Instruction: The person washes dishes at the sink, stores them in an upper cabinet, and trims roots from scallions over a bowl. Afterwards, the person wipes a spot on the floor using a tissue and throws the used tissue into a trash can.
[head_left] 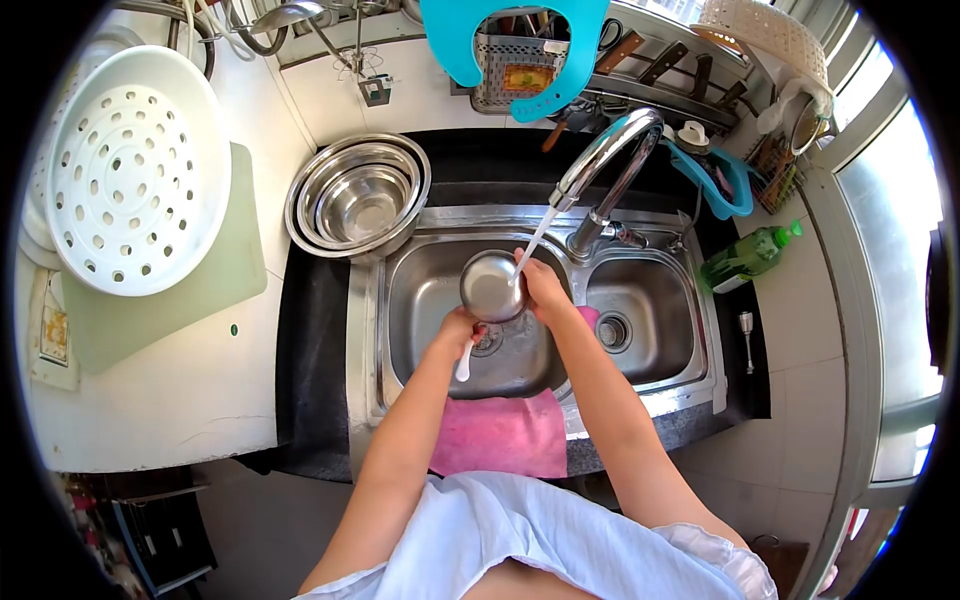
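A small stainless steel bowl (490, 287) is tilted between my two hands over the larger left sink basin (410, 345). Water from the curved chrome faucet (600, 165) runs onto its right side. My left hand (461, 328) grips the bowl's lower left edge. Below those fingers sticks out a white, handle-like piece (463, 363); whether it belongs to the bowl or is a separate utensil, I cannot tell. My right hand (543, 288) is closed around the bowl's right rim, beside the stream. A pink cloth (505, 435) hangs over the sink's front edge.
Nested steel bowls (358, 195) stand left of the sink. A green soap bottle (745, 258) lies to the right, near a blue basket (722, 180). Further left is a white perforated colander (135, 170). Knives (660, 65) and a turquoise bib (590, 60) hang behind.
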